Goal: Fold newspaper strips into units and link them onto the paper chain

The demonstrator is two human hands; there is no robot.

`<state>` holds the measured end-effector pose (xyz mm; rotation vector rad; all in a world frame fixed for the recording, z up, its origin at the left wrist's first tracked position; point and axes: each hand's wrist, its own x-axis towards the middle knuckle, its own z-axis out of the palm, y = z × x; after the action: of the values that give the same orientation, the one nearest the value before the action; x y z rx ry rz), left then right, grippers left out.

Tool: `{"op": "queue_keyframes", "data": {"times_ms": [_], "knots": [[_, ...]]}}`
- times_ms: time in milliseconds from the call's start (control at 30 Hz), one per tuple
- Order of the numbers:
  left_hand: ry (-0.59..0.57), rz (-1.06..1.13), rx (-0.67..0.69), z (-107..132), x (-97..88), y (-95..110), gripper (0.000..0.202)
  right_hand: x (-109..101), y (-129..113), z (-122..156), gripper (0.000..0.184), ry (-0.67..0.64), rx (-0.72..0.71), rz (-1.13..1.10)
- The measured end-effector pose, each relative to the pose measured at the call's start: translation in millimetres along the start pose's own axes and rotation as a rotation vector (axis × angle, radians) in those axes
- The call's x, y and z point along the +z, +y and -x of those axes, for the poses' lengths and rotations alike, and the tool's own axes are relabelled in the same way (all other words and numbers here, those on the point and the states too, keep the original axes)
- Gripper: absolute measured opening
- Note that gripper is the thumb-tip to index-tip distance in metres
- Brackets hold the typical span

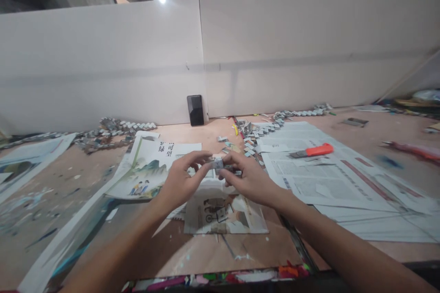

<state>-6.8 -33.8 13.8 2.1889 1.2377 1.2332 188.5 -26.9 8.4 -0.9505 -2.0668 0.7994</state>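
Between the fingertips of both hands is a small folded paper piece, pale grey with dark print. My left hand pinches its left end with thumb and fingers. From the other side, my right hand grips its right end. Below the hands lies a printed paper sheet with a drawing on it. Just beyond them, several small folded paper pieces are scattered on the table. A page with a mountain picture lies to the left of my left hand.
An orange utility knife rests on newspaper sheets at the right. A black phone leans upright against the white partition. Folded-paper chains lie along the back. Colourful scraps fill the near edge.
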Motion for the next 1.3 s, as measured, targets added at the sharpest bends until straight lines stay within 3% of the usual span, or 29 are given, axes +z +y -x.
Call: {"op": "queue_keyframes", "data": {"times_ms": [167,333,533,633,867,967,1133,1200,1300], "knots": [[0.045,0.008,0.193,0.5,2.6,0.6,0.007,4.4,0.3,-0.9,0.008,0.088,-0.095,0.226],[0.027,0.031,0.162,2.2,1.7,1.3,0.008,6.0,0.0,-0.3,0.003,0.079,-0.133,0.278],[-0.129,0.042,-0.043,-0.9,-7.0,3.9,0.018,1.7,1.3,-0.5,0.006,0.009,-0.19,0.27],[-0.213,-0.06,0.01,-3.9,-13.3,6.8,0.016,-1.3,3.1,-1.3,0.01,-0.041,-0.202,0.269],[-0.244,-0.231,0.145,-1.5,-16.9,3.6,0.012,-0.2,3.7,-1.7,0.01,-0.049,-0.186,0.299],[-0.218,-0.264,0.21,-0.1,-16.7,2.2,0.009,1.5,0.8,-0.7,0.007,-0.044,-0.164,0.309],[-0.026,-0.268,0.365,-0.5,-16.5,4.6,0.007,1.5,-4.0,-0.1,0.017,-0.021,-0.146,0.267],[0.003,-0.247,0.362,-0.6,-16.8,5.9,0.007,-0.1,-3.4,-0.5,0.014,-0.018,-0.132,0.282],[-0.043,-0.209,0.267,-0.6,-17.6,7.2,0.005,-3.1,-0.6,-0.6,0.016,-0.035,-0.109,0.361]]}}
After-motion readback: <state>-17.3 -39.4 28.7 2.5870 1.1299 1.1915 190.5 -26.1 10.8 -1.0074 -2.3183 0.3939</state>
